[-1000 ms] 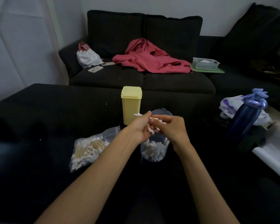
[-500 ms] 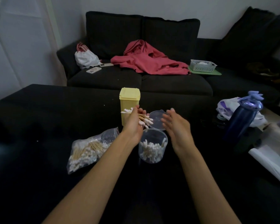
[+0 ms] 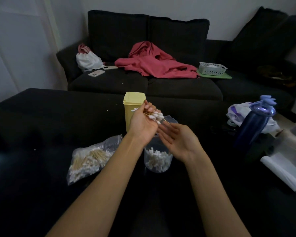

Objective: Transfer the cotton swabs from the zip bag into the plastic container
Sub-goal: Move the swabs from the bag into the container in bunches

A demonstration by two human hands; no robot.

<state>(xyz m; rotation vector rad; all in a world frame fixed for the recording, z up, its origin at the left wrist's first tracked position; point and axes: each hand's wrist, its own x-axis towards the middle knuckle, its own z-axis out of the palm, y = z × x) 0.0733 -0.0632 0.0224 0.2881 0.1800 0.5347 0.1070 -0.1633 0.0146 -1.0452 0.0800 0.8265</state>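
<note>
White-tipped cotton swabs (image 3: 154, 115) sit bunched in the gripping left hand (image 3: 143, 123), just above the plastic container (image 3: 158, 159); the right hand (image 3: 179, 141) hovers open, seemingly empty; align the sticks upright before dropping; zip bag (image 3: 89, 158) lies left.

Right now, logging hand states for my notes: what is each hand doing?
Left hand: grips a bunch of cotton swabs above the plastic container.
Right hand: open, palm up, holding nothing.
</note>
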